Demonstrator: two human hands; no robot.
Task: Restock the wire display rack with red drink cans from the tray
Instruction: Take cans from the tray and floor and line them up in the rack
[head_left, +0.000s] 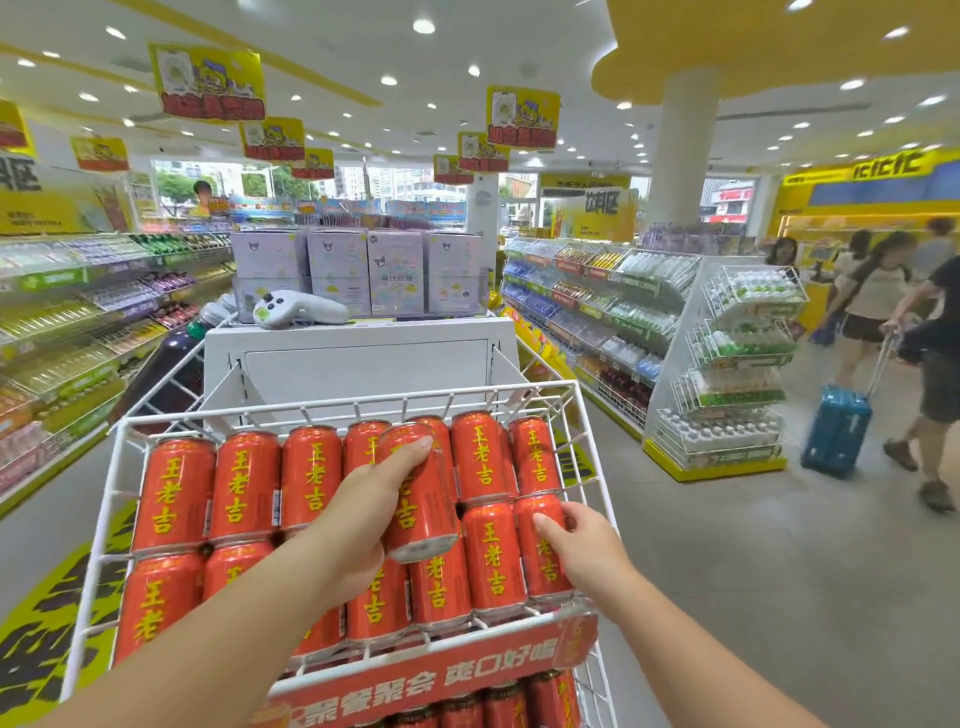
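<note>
A white wire display rack (117, 467) fills the lower middle of the head view, its top shelf packed with two rows of red drink cans (244, 486) lying on their sides. My left hand (358, 512) grips one red can (423, 519) held just above the middle of the rows. My right hand (584, 545) rests its fingers on the rightmost can of the near row (543, 558), touching it without lifting it. A red banner (431, 680) runs along the shelf's front edge, with more red cans (509, 704) on the shelf below. No tray is in view.
A white cabinet (358, 358) stands behind the rack with a white game controller (298, 309) and pale boxes (395, 273) on it. Stocked drink shelves line both sides. At right, people walk past with a blue suitcase (834, 431) near another wire rack (727, 364).
</note>
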